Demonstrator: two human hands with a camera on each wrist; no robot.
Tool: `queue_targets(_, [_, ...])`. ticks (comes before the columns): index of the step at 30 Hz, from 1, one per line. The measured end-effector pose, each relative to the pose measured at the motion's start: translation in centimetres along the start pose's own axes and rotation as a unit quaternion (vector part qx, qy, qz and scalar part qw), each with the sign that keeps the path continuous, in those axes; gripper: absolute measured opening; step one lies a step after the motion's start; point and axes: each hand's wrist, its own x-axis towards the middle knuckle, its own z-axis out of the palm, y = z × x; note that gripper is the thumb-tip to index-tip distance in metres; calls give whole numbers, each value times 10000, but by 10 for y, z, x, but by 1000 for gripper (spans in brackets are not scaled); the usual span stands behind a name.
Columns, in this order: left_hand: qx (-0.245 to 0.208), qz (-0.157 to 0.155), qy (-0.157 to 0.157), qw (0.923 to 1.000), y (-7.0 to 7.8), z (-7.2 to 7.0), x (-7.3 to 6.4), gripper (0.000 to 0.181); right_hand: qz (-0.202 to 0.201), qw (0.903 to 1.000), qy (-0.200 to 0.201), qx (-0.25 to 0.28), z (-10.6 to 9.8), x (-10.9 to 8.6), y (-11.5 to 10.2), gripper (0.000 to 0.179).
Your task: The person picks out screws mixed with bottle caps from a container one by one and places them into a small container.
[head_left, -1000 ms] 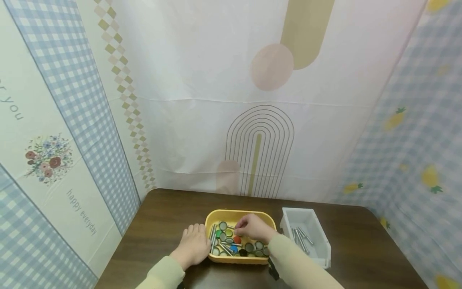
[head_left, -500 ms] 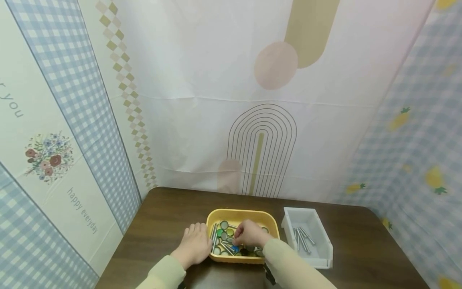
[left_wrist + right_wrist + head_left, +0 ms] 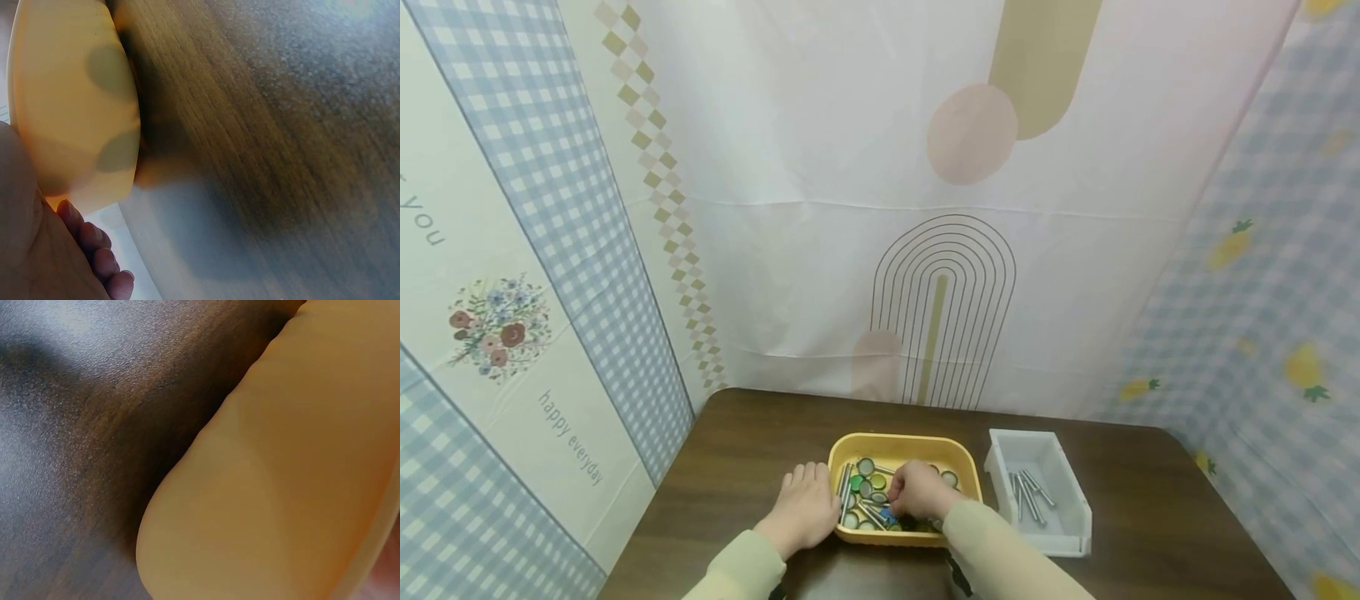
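A yellow plastic basket point(image 3: 917, 442) holds several bottle caps point(image 3: 866, 467), mostly silver undersides with green, yellow and blue among them. Long silver metal rods point(image 3: 845, 493) lie among the caps, some along the left wall. My left hand point(image 3: 807, 507) rests at the basket's left side, fingers extended; the left wrist view has its fingertips point(image 3: 94, 236) beside the yellow wall. Inside the basket, my right hand point(image 3: 921, 490) reaches down with fingers bent, close to a blue cap point(image 3: 887, 516). Its fingertips are partly hidden, and I cannot tell what they hold.
To the basket's right stands a white bin point(image 3: 1078, 508) with several similar metal rods point(image 3: 1032, 497) in it. Both containers are on a dark wooden table point(image 3: 760, 433), with a patterned cloth point(image 3: 790, 283) hanging behind it.
My right hand has moved down toward the near side of the basket, and the red cap seen earlier is now hidden. The left hand stays at the basket's side.
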Motion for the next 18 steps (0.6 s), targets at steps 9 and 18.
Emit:
queue_targets(9, [18,-35,76,10000,-2,3,0,22,-78,9999,-29,-125,3,-2,-3,24])
queue_targets(18, [57,40,226,9997,-4,9,3,22,-334,9990,-174,-254,4,-2,-1,40])
